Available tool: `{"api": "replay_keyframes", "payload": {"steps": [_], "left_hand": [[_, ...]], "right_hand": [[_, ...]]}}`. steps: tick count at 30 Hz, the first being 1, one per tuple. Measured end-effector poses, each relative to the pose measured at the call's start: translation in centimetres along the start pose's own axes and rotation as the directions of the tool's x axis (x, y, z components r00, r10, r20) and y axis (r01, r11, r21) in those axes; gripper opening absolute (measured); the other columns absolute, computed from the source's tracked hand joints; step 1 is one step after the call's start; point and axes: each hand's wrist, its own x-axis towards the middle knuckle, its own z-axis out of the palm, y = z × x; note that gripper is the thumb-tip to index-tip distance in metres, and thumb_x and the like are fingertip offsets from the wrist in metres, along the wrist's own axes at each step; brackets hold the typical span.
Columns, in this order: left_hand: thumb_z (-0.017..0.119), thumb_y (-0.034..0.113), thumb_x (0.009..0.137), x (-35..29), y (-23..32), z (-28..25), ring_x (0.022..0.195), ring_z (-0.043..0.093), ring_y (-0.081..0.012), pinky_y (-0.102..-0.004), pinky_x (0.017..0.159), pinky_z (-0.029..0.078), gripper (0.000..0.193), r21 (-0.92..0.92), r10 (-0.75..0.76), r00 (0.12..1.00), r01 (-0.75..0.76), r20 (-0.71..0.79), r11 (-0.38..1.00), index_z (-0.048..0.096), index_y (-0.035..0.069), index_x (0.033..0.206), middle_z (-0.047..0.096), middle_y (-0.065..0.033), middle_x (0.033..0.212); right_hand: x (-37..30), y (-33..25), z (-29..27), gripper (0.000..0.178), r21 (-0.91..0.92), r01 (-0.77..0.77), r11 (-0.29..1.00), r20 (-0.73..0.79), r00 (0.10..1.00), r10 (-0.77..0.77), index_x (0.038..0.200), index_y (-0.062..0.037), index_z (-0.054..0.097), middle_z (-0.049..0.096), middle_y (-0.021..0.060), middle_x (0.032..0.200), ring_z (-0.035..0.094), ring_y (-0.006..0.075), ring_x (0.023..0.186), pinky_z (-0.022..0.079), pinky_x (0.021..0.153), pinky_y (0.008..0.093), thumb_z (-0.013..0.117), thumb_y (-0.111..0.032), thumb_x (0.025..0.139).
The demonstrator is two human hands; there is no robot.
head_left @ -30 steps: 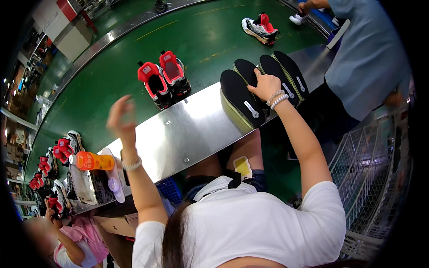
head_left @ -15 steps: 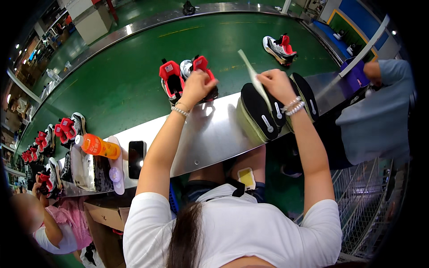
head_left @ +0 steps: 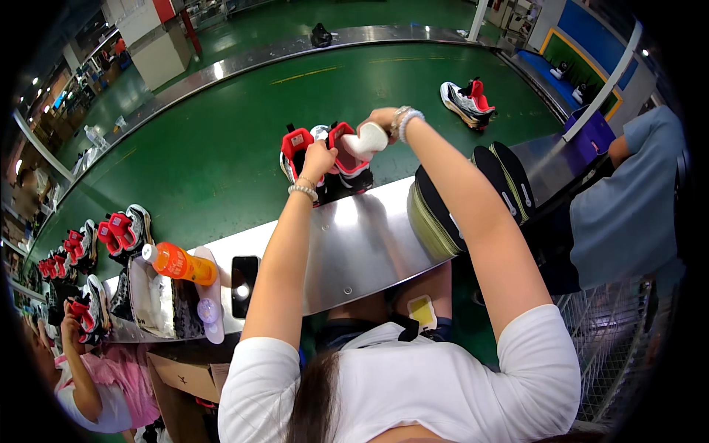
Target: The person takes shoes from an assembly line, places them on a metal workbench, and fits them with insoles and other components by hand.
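Observation:
A pair of sneakers with red linings stands on the green surface at the steel edge. My left hand [head_left: 320, 159] grips the collar of the right-hand sneaker [head_left: 357, 179], between it and the other sneaker [head_left: 297, 142]. My right hand [head_left: 381, 118] is closed on a pale insole [head_left: 367, 141], bent, with its heel end up and its front part inside the right-hand sneaker's opening. Its fingertips are partly hidden behind the insole. Stacks of black-topped insoles [head_left: 511, 173] lie on the steel ledge to the right, partly covered by my right forearm.
A phone [head_left: 243, 285], an orange drink bottle [head_left: 179, 264] and an open box [head_left: 150, 299] sit on the ledge at left. More sneakers [head_left: 120, 230] line up beyond. A single sneaker [head_left: 468, 103] stands at far right. Co-workers [head_left: 628, 199] are at both sides.
My right hand has carried the insole left from the stacks into the sneaker's opening. My left hand stays at the sneaker and now grips its collar. The view has shifted slightly.

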Motion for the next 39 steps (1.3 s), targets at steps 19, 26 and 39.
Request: {"api": "replay_keyframes", "payload": {"steps": [19,26,39], "left_hand": [[0.047,0.006,0.076,-0.1,-2.8,0.4,0.054,0.062,-0.0273,-0.0337,0.052,0.052,0.018,-0.225,0.011,1.000,-0.005,0.026,0.974,0.054,-0.010,0.080,0.060,-0.0217,0.063],[0.046,0.004,0.077,-0.5,-3.5,-0.2,0.052,0.062,-0.0264,-0.0327,0.050,0.052,0.023,-0.253,0.047,0.997,-0.030,0.060,0.967,0.049,-0.010,0.096,0.060,-0.0216,0.065],[0.052,0.002,0.071,-3.3,4.9,-0.7,0.093,0.051,-0.0363,-0.0403,0.079,0.043,0.024,0.309,0.481,0.824,-0.393,-0.298,0.866,0.052,-0.006,0.094,0.054,-0.0196,0.095]], "right_hand": [[10.9,3.0,10.8,0.019,-0.760,0.023,0.650,-0.357,0.820,-0.447,0.082,-0.0039,0.062,0.062,0.0164,0.088,0.061,0.0281,0.080,0.050,0.068,0.0372,0.050,-0.017,0.075],[10.5,3.2,12.3,0.021,-0.691,0.077,0.719,-0.380,0.807,-0.452,0.082,-0.0056,0.063,0.063,0.0151,0.089,0.061,0.0268,0.082,0.049,0.069,0.0366,0.052,-0.021,0.075],[-8.6,8.5,15.2,0.019,-0.362,0.586,0.725,-0.654,0.395,-0.645,0.094,-0.0046,0.057,0.059,0.0143,0.080,0.059,0.0254,0.077,0.046,0.067,0.0341,0.045,-0.014,0.083]]}}
